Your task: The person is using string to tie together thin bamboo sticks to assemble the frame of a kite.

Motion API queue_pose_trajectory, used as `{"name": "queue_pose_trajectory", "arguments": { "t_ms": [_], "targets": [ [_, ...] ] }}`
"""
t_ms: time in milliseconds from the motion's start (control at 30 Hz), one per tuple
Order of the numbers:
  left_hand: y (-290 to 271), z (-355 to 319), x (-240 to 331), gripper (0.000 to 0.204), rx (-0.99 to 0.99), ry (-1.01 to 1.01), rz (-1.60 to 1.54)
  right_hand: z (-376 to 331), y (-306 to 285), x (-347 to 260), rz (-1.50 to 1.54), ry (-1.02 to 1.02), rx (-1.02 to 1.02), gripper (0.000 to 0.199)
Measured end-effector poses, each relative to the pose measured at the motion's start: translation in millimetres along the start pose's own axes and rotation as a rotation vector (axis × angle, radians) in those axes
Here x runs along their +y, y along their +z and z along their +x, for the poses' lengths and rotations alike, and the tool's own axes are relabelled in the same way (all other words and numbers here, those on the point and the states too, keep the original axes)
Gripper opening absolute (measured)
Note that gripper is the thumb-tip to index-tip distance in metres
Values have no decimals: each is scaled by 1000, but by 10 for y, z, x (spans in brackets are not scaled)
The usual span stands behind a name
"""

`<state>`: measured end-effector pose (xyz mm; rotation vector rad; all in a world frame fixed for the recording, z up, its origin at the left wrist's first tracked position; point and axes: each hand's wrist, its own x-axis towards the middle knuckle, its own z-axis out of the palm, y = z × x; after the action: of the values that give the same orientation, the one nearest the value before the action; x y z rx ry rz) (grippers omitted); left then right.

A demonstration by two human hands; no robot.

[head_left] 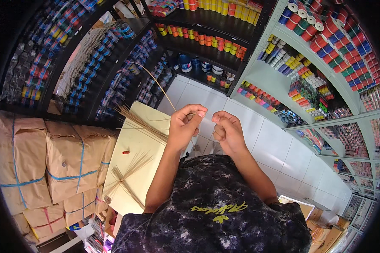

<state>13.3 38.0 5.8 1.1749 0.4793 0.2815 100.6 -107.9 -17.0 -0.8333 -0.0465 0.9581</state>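
My left hand (184, 125) is in front of my chest, thumb and forefinger pinched on a thin tan strand (157, 83). The strand rises from that hand and bows away to the upper left; its exact material is unclear. Close by on the right, my right hand (229, 130) has its fingers curled in and the thumb pressed to the forefinger. Whatever it may grip is too small to make out. A narrow gap separates the two hands. Beside my left forearm, a bundle of thin tan strands (145, 125) lies on a cream tabletop (135, 195).
Nearer on the tabletop are a crossed bunch of strands (121, 180) and a small red object (126, 152). Paper-wrapped bales (67, 158) are stacked at left. Dark shelves (207, 48) and pale shelves (264, 78) hold many spools. White floor tiles (266, 137) lie beyond my hands.
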Motion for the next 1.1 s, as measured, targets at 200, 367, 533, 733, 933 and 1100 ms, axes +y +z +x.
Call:
{"name": "queue_pose_trajectory", "arguments": {
  "t_ms": [200,367,533,733,933,1100],
  "targets": [
    [-21,-5,37,11,-16,-32,-41,14,-43,40,-41,-11,10,5],
    [-22,-37,48,11,-47,-43,-8,51,-26,36,-191,-123,122,7],
    [-20,-38,38,12,-84,-69,17,103,-66,93,-575,-506,207,8],
    [-15,3,84,11,-84,-69,88,132,-152,93,-637,-496,225,8],
    [-110,85,100,12,-61,-11,141,156,-292,20,-814,-486,224,16],
    [-109,253,134,14,138,31,29,134,-330,-4,-1002,-682,266,28]
  ]
}}
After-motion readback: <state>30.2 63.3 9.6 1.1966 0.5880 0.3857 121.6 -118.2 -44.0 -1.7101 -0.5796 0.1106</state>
